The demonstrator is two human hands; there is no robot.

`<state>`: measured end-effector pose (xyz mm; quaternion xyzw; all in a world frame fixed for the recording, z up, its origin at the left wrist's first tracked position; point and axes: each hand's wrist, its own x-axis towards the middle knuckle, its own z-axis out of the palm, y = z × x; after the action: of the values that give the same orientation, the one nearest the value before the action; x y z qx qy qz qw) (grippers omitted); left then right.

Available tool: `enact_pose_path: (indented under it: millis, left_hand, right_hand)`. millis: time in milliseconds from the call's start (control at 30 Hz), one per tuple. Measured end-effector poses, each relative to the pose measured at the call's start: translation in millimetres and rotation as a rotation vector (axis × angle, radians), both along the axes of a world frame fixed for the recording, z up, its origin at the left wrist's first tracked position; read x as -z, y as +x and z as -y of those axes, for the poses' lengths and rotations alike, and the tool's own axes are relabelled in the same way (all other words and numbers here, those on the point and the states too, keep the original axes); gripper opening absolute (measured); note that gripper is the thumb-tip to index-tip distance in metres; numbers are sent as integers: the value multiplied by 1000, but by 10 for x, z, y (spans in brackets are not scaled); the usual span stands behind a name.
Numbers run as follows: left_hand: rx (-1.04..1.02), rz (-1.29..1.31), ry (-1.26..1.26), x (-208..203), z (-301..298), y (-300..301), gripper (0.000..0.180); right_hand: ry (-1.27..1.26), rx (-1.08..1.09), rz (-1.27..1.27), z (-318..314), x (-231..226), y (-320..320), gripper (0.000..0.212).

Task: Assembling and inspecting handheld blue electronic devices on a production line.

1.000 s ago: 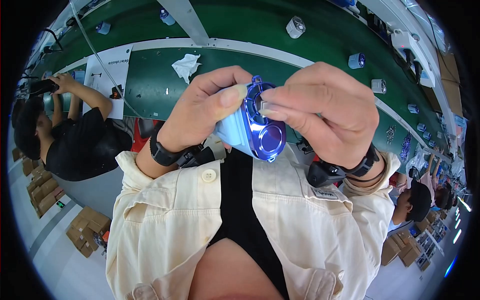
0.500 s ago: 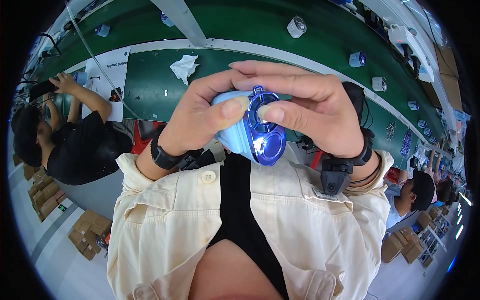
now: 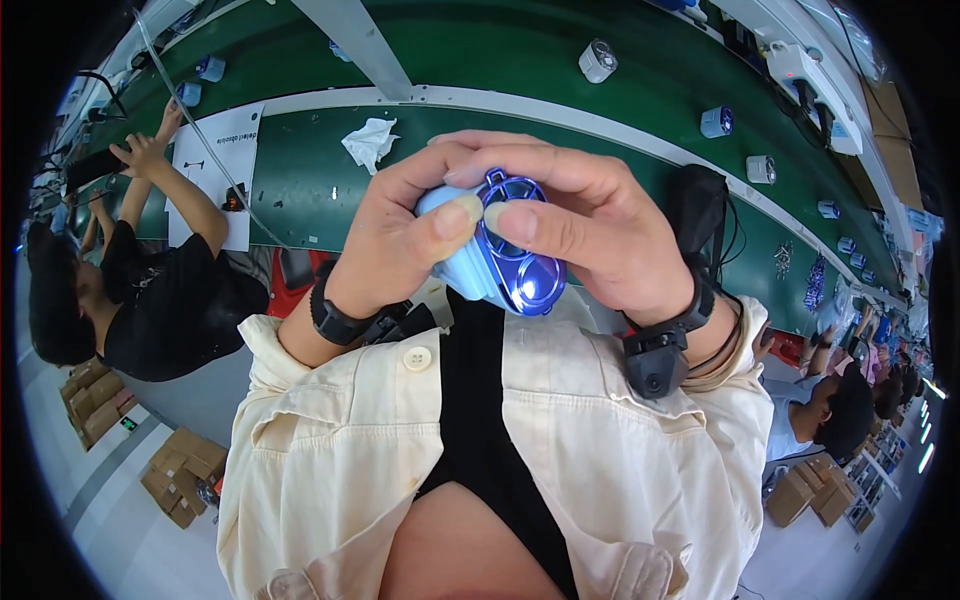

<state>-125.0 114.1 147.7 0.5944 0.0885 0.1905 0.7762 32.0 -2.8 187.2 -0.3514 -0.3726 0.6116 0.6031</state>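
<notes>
Between both hands is a small light-blue plastic device [image 3: 462, 272] with a shiny metallic-blue faceplate. The faceplate has a spoked ring at the top and a round disc below it. My left hand [image 3: 400, 225] wraps round the pale body, its thumb pressing near the ring's edge. My right hand [image 3: 610, 230] closes on the other side, with its thumb lying over the ring and its fingers curled behind the top. The back of the device and most fingertips are hidden.
A crumpled white tissue [image 3: 370, 144] lies on the green table [image 3: 300, 150] beyond my left hand. Past a metal rail [image 3: 480, 98], similar devices [image 3: 598, 62] stand on a green belt. A black pouch [image 3: 697, 205] with cords sits by my right hand. Co-workers sit on both sides.
The device and both hands have shifted slightly left, and the faceplate has turned a little. My right thumb now covers more of the ring. The co-worker at left has reached farther out.
</notes>
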Motion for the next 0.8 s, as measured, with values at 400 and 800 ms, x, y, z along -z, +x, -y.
enact_pose_path:
  millis: [400, 800]
  left_hand:
    - [-122, 56, 6, 149, 85, -92, 62]
    - [-100, 103, 265, 153, -6, -112, 62]
  right_hand:
    - [-107, -33, -449, -51, 141, -134, 41]
    - [145, 11, 81, -35, 160, -161, 44]
